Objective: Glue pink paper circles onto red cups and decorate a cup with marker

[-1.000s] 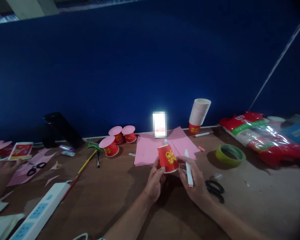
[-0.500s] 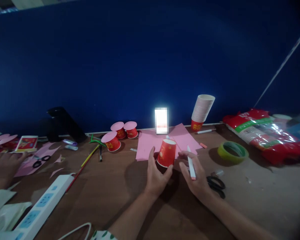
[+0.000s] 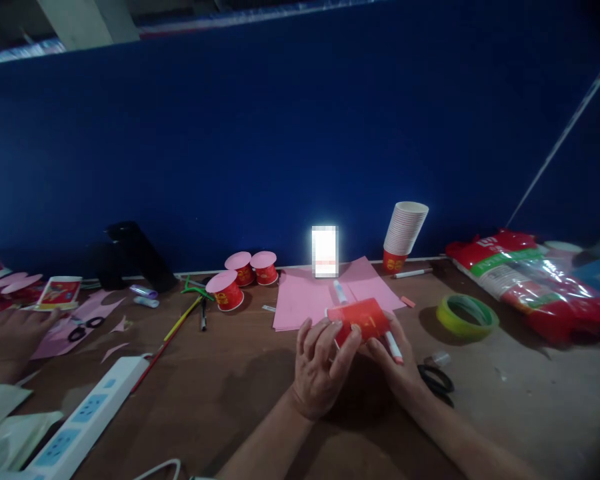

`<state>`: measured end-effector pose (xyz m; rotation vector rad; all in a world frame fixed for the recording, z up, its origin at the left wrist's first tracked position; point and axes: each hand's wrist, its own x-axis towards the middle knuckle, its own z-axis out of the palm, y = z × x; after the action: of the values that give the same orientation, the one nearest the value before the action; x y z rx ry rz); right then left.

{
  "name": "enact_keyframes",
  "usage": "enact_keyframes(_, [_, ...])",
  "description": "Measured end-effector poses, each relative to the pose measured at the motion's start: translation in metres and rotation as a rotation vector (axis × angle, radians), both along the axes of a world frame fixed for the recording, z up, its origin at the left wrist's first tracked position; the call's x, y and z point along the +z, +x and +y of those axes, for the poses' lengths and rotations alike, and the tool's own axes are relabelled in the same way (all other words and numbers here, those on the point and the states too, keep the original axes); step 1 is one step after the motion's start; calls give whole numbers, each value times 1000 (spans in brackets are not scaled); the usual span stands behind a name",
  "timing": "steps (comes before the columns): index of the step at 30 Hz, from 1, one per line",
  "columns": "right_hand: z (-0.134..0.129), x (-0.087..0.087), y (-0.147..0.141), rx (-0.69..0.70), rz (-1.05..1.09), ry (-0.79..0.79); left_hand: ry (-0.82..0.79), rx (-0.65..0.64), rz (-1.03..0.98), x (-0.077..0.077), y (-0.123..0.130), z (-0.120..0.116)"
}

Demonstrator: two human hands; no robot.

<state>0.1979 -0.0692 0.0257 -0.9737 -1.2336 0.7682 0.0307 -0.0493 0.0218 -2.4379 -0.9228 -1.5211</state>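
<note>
A red paper cup (image 3: 359, 319) lies tipped on its side between my hands, above the brown table. My left hand (image 3: 323, 363) grips its left end and near side, fingers curled against it. My right hand (image 3: 397, 357) holds its right end, together with a white marker (image 3: 393, 348) that has a pale red end. Behind the cup, pink paper sheets (image 3: 300, 297) lie on the table, with a light-coloured glue stick or pen (image 3: 339, 292) over them. Part of my right fingers is hidden by the cup.
Three red cups with pink discs (image 3: 225, 291) stand left of the paper. A leaning cup stack (image 3: 406, 230), yellow-green tape (image 3: 467, 317), black scissors (image 3: 436, 381) and a red plastic bag (image 3: 525, 280) are at right. At left are a power strip (image 3: 87, 407) and another person's hand (image 3: 17, 337).
The cup has gone from nearly upright to lying sideways. My right hand has moved in and now holds it too, along with the marker. The view has tilted slightly upward.
</note>
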Motion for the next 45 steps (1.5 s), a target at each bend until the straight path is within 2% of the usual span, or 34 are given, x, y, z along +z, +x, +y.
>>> enact_keyframes(3, [-2,-4,2,0,14,-7,0,-38,71,0,-4,-2])
enact_keyframes(7, [-2,-8,2,53,28,-3,100,22,119,4,-2,-1])
enact_keyframes(9, [-2,-6,2,36,30,-5,104,35,92,6,1,0])
enact_keyframes(12, [-3,0,1,-18,31,-27,-22,38,13,7,6,1])
enact_keyframes(16, [-4,5,0,37,51,-89,-240,36,-96,5,12,-2])
enact_keyframes(18, [-3,7,-2,67,71,-119,-407,15,-204,4,15,-3])
enact_keyframes(22, [-2,10,-6,52,72,-179,-860,-73,-504,1,18,0])
enact_keyframes(25, [-1,10,-7,47,38,-192,-1064,-196,-690,0,18,5])
enact_keyframes(30, [-1,4,-7,63,-48,-124,-1149,-309,-856,3,19,6])
enact_keyframes(38, [1,2,-5,-25,-149,-70,-1226,-491,-978,7,22,3])
enact_keyframes(45, [0,2,-3,-31,-197,-75,-1291,-491,-1008,4,19,5])
